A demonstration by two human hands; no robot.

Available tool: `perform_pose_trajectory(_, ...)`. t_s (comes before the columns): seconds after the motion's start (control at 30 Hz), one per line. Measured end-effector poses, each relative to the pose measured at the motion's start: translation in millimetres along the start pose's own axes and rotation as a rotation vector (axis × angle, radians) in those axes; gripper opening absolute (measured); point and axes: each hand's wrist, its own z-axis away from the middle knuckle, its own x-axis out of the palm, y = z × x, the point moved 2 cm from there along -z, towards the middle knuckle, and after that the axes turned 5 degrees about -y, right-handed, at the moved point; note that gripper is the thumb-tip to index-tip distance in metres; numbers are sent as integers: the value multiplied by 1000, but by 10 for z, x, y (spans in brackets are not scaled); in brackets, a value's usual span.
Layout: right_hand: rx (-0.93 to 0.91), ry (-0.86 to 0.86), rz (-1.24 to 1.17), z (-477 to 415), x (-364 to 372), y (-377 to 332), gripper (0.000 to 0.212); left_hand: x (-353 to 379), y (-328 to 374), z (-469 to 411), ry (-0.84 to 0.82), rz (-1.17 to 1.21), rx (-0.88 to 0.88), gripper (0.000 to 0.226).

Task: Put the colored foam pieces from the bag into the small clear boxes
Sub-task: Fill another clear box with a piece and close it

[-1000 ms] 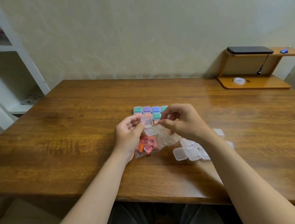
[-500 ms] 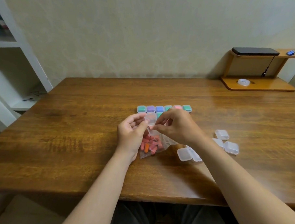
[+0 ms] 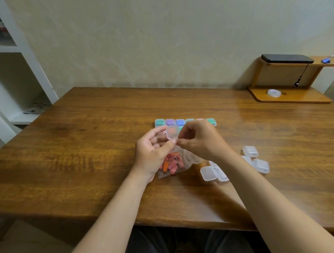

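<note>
**Light Foam Bits and Slippery Little Boxes**

The bag point(image 3: 190, 158) lay on the table point(image 3: 86, 149), close to the person. It was thin, soft and crinkly, so it would likely flop and slide. The best place to hold it was probably its open end.

Inside the bag were the foam pieces point(image 3: 171, 163). They were mostly pink, with at least one orange one. They lay in a heap, so I could not count them. They looked very light and squashy, so a gentle pinch round the middle should be enough.

Just to the right of the bag lay the empty boxes point(image 3: 208, 173). I counted six, and the right arm may have hidden more. They looked hard, smooth and light, so they would be easy to knock away.

Over the far end of the bag, the left hand point(image 3: 152, 153) held one little box point(image 3: 172, 132) off the table, between thumb and fingers. The right hand point(image 3: 199, 142) pinched its near edge with thumb and finger. I could not tell if a foam piece was inside. The plastic looked slippery, so holding it by its sides seemed safest.

Beyond the bag stood the filled boxes point(image 3: 169, 122). Six stood in a row: three green, one purple, one blue and one pink. The hands hid others just behind them.
</note>
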Motion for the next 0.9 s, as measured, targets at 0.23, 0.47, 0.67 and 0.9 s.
perform_pose_trajectory(0.23, 85, 91, -113, 84, -118, 103, 21, -101, 25, -40, 172, -39, 28, 36)
perform_pose_trajectory(0.47, 71, -112, 173, 139, -132, 191, 10, -164, 33, -131, 249, -76, -105, 32)
perform_pose_trajectory(0.67, 53, -179, 205, 80, -76, 268, 40, -318, 64, -202, 168, -79, -319, 32)
perform_pose_trajectory(0.9, 34, -168, 77, 46, -83, 388, 20, -376, 174, -169, 0, -39, -482, 23)
